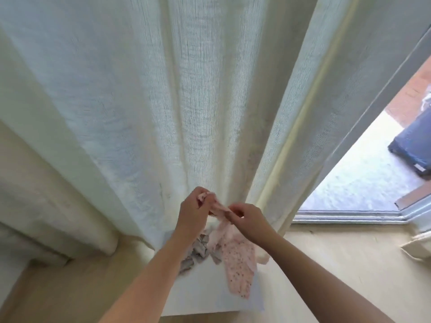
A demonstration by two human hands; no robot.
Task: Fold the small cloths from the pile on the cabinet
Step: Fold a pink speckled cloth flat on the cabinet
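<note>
Two hands: left [192, 207], right [248, 220] | pinch pink cloth [219, 208] | pile [198, 251] partly hidden

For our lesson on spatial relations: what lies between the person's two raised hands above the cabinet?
In the head view, a small pink cloth spans the gap, pinched by the left hand and the right hand.
</note>
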